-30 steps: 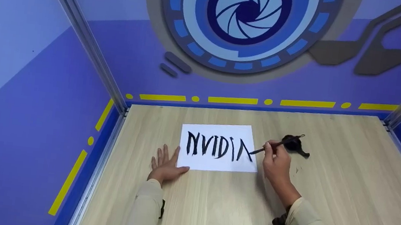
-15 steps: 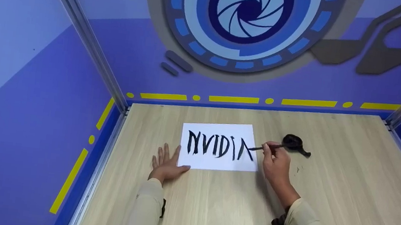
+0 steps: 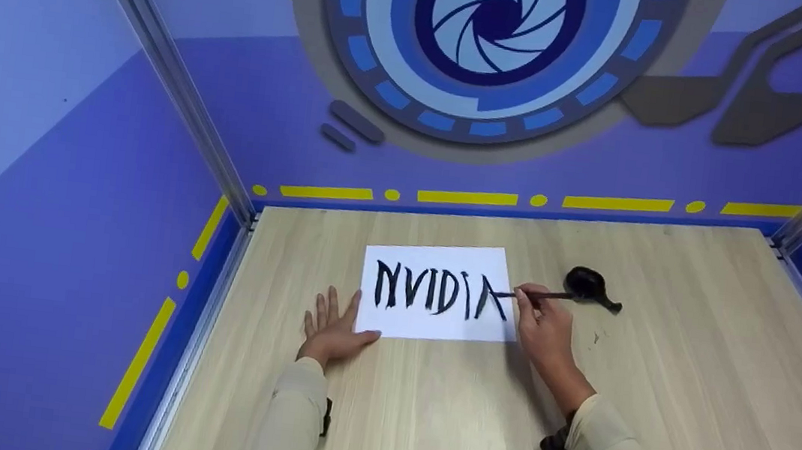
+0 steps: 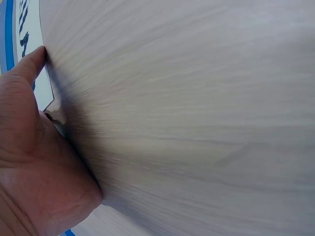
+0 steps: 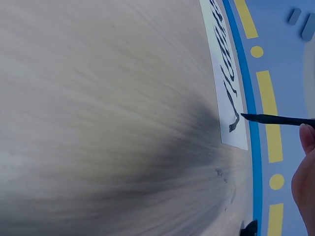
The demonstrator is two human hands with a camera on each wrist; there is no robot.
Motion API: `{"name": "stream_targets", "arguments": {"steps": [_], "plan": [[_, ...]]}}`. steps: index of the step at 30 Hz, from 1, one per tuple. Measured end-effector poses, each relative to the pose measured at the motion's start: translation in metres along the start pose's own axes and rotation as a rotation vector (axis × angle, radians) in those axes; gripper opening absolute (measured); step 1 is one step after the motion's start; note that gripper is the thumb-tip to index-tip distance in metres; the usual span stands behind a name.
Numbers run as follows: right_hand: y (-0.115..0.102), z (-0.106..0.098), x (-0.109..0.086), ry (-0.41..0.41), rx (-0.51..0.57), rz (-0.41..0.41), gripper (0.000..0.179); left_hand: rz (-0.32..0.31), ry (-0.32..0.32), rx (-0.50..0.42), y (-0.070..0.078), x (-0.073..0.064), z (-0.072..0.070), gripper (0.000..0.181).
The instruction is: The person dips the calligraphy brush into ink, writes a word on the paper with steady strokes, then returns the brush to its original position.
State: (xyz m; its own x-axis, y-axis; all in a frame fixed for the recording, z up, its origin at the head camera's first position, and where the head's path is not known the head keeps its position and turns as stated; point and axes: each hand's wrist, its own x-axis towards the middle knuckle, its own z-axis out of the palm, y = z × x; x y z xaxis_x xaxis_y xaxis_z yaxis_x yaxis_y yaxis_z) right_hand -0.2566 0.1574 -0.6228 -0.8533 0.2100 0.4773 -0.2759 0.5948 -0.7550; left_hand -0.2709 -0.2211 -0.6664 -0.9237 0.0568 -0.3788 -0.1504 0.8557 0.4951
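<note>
A white sheet of paper (image 3: 434, 328) lies on the table, with black brushed letters reading NVIDIA across it. My left hand (image 3: 335, 337) rests flat with fingers spread at the sheet's lower left corner; in the left wrist view its thumb (image 4: 33, 64) presses the paper's edge. My right hand (image 3: 546, 331) pinches a dark paintbrush (image 3: 548, 295) between thumb and fingers at the sheet's right side. The brush's tip overlaps the last letter in the head view. In the right wrist view the brush (image 5: 280, 119) points at that letter, its bristles close to the stroke.
A black ink dish (image 3: 585, 282) with a spout-like end stands right of the paper, behind the brush handle. Small dark smudges (image 3: 595, 338) mark the wooden table (image 3: 423, 424) below it. Purple panels (image 3: 233, 108) wall the table at the back and sides.
My right hand has moved slightly left, and the brush has tilted from slanting to nearly level, its tip shifting up and left along the last letter. My left hand stays in place.
</note>
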Motion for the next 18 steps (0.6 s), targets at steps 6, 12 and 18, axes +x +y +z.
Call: {"name": "stream_targets", "arguments": {"steps": [6,12,18], "plan": [[0.0024,0.003,0.0004,-0.016,0.011,-0.056,0.008,0.003,0.008,0.0,0.001,-0.0018,0.0,0.099],[0.0074,0.0066,-0.0006,-0.015,-0.002,-0.113,0.007,0.004,0.009,0.004,0.0016,-0.002,-0.0003,0.1],[0.0093,0.007,-0.0018,-0.003,-0.043,-0.174,0.008,-0.01,-0.002,0.011,0.0021,-0.002,-0.0011,0.099]]}}
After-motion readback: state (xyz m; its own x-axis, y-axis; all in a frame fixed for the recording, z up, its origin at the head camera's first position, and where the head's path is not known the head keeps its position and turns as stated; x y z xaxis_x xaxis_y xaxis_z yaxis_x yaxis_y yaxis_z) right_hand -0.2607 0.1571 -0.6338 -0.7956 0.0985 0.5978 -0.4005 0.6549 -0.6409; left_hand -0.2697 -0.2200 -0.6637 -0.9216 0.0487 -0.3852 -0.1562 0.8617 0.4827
